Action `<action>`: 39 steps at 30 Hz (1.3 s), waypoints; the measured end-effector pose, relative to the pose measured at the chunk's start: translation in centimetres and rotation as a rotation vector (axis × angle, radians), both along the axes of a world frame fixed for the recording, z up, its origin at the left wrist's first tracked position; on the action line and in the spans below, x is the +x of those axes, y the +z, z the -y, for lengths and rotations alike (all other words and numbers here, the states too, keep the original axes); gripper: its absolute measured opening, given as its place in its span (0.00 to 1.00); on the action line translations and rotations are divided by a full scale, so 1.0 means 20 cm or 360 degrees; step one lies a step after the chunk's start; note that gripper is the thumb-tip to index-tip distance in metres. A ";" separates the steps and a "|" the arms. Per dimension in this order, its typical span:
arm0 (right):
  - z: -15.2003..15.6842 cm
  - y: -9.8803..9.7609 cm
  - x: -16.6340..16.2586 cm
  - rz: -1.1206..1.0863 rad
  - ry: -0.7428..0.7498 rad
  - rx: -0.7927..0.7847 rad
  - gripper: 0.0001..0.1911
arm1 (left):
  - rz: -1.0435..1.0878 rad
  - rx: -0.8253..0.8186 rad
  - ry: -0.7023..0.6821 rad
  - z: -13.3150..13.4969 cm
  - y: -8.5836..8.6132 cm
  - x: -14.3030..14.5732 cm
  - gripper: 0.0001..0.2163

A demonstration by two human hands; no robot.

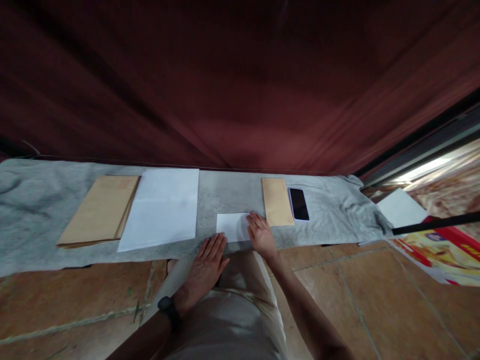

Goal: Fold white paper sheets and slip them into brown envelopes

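A small white rectangle of paper [233, 227] lies flat on the grey cloth in front of me; I cannot tell whether it is folded. My left hand [210, 257] rests palm down at its lower left corner, fingers stretched out. On the paper's right end my right hand [260, 234] presses down, its fingers extended over the sheet. Just beyond the right hand sits a brown envelope [278, 201]. Left of the small paper is a stack of large white sheets [163, 207].
Several larger brown envelopes [101, 207] lie at the far left. A phone [299, 204] with a dark screen is right of the single envelope. Grey cloth [337, 210] covers the narrow table. A dark red curtain [240, 100] hangs behind. A red and yellow box [442, 250] stands lower right.
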State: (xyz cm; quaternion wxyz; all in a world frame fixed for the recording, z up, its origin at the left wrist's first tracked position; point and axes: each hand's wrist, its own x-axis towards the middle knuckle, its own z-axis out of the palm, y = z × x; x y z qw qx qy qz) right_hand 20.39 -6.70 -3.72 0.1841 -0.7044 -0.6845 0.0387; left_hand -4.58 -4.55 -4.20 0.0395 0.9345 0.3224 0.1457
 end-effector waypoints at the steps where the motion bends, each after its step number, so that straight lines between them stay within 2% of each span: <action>1: -0.05 0.00 0.01 0.0001 0.0019 -0.0033 0.23 | -0.0005 0.0001 -0.0002 0.00 0.00 0.00 0.25; 5: -0.20 0.03 0.05 0.0003 0.0041 -0.0171 0.26 | -0.0016 -0.0020 0.0003 0.00 0.00 -0.01 0.25; 10: -0.32 0.11 0.11 -0.0028 0.0062 -0.0424 0.23 | 0.0040 -0.0057 0.0018 -0.01 0.00 -0.01 0.25; 13: -0.36 0.14 0.13 -0.0216 0.0016 -0.0547 0.16 | 0.0063 -0.0084 0.0023 -0.01 0.00 -0.01 0.25; 15: -0.37 0.15 0.15 -0.0335 -0.0013 -0.0567 0.10 | 0.0074 -0.0111 0.0009 -0.01 0.01 -0.01 0.24; 18: -0.34 0.16 0.18 -0.0589 -0.0077 -0.0556 0.06 | 0.0174 -0.0235 0.0047 -0.02 0.02 -0.02 0.25; 21: -0.27 0.16 0.19 -0.0971 -0.0180 -0.0509 0.08 | 0.0478 -0.0487 0.0247 -0.04 0.03 -0.02 0.27; 24: -0.17 0.13 0.14 -0.1445 -0.0317 -0.0400 0.20 | 0.0931 -0.0833 0.0500 -0.09 0.04 0.01 0.28; 27: -0.09 0.09 0.03 -0.1924 -0.0486 -0.0253 0.30 | 0.1320 -0.1371 0.0669 -0.13 0.04 0.08 0.30; 29: -0.05 0.05 -0.06 -0.2119 -0.0554 -0.0206 0.31 | 0.1494 -0.1765 0.0741 -0.13 0.04 0.13 0.30; 31: -0.02 0.03 -0.13 -0.2386 -0.0675 -0.0153 0.30 | 0.1629 -0.2049 0.0809 -0.12 0.06 0.18 0.28; 34: 0.01 0.02 -0.19 -0.2677 -0.0823 -0.0117 0.28 | 0.1696 -0.2236 0.0862 -0.11 0.09 0.22 0.23; 39: 0.02 0.02 -0.18 -0.2533 -0.0776 -0.0235 0.24 | 0.1498 -0.2283 0.0807 -0.15 0.11 0.21 0.18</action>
